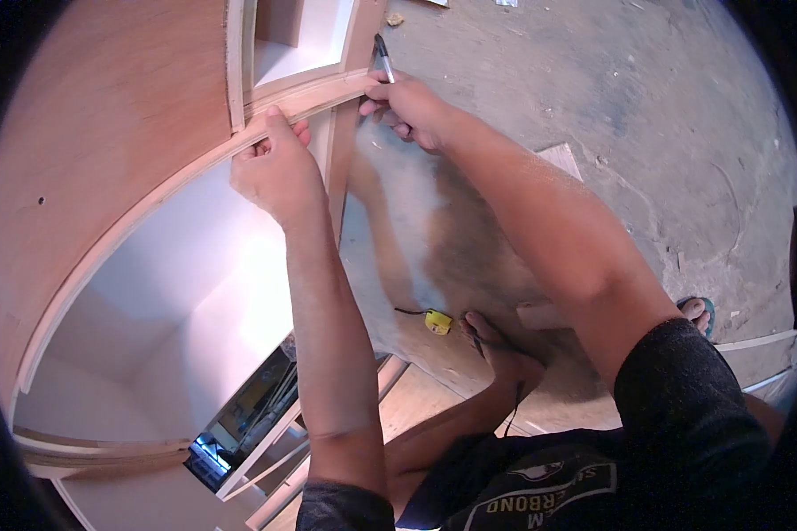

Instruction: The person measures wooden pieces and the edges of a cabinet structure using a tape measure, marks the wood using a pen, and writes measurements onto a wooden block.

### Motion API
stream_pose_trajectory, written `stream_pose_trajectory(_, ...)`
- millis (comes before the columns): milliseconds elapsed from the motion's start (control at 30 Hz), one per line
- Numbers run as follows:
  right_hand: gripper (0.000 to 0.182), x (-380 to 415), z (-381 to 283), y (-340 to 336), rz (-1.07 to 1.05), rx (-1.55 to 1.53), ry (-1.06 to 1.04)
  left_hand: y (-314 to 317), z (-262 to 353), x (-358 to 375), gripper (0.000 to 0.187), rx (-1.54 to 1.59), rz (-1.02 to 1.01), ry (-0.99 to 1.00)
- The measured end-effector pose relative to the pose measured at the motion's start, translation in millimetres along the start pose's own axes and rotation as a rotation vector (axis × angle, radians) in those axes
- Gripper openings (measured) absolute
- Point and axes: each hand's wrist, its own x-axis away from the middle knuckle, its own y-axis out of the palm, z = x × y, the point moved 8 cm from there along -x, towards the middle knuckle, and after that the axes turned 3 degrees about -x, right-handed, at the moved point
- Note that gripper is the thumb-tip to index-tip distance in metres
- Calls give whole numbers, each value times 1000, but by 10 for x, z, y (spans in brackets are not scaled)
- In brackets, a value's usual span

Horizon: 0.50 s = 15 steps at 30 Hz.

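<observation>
A thin wooden strip (319,97) lies along the edge of a wooden cabinet frame. My left hand (279,173) is closed on the strip's near edge, thumb on top and fingers curled beneath. At the strip's right end, my right hand (413,108) pinches it near the frame's corner. A marker pen (383,57) with a black cap end sticks up between the fingers of that same hand. Below the strip opens a white-lined cabinet compartment (159,292). The fingertips under the strip are partly hidden.
A reddish plywood panel (124,106) covers the upper left. On the concrete floor (664,115) lie a yellow tape measure (437,322) near my foot, and a piece of board (560,161). Wooden lengths (279,496) are at the bottom left.
</observation>
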Motion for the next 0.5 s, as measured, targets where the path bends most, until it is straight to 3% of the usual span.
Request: stream_pose_trajectory(500,46,28,-19,-24,58,-27,-54,-12,15,-25,27,-73,-19,16)
